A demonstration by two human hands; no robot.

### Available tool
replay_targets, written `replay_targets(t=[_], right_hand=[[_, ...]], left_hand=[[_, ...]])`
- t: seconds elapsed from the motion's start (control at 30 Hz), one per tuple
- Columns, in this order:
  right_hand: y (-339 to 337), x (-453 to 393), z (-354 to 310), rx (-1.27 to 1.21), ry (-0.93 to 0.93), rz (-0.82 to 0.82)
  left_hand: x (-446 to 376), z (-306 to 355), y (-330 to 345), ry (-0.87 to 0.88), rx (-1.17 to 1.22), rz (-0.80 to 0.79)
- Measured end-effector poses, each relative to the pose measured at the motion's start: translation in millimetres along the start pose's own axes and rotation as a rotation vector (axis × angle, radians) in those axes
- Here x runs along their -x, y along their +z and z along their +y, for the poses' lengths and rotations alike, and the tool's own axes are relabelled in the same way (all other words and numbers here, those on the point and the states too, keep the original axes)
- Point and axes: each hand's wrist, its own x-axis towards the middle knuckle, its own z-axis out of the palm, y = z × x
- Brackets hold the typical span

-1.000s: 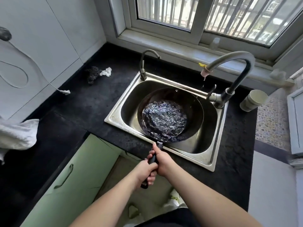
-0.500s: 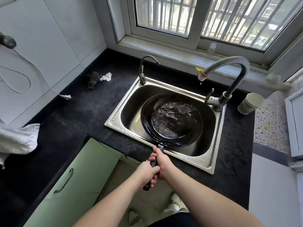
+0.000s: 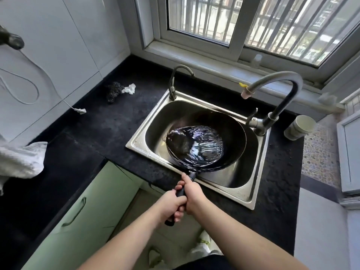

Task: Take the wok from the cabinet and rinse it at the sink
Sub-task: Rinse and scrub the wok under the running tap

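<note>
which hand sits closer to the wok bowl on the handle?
Right. The right hand grips the black handle just below the dark round wok; the left hand grips farther down, near the handle's free end.

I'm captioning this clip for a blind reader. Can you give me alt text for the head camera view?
Both hands, left hand and right hand, grip the handle of a dark wok holding rippling water, tilted over a steel sink set in a black countertop. A curved faucet stands behind, under a barred window.
</note>
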Motion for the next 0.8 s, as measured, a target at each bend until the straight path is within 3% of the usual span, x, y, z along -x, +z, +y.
replay_targets(t=[0.2, 0.47, 0.6, 0.8], right_hand=[[17, 8, -13, -0.112, 0.16, -0.095], [25, 18, -11, -0.192, 0.229, -0.203], [23, 19, -11, -0.118, 0.157, -0.207], [22, 20, -12, 0.037, 0.037, -0.077]], left_hand=[[10, 23, -1, 0.023, 0.017, 0.073], [23, 26, -5, 0.04, -0.048, 0.174], [25, 21, 0, 0.06, -0.031, 0.177], [23, 19, 0, 0.042, 0.114, 0.069]])
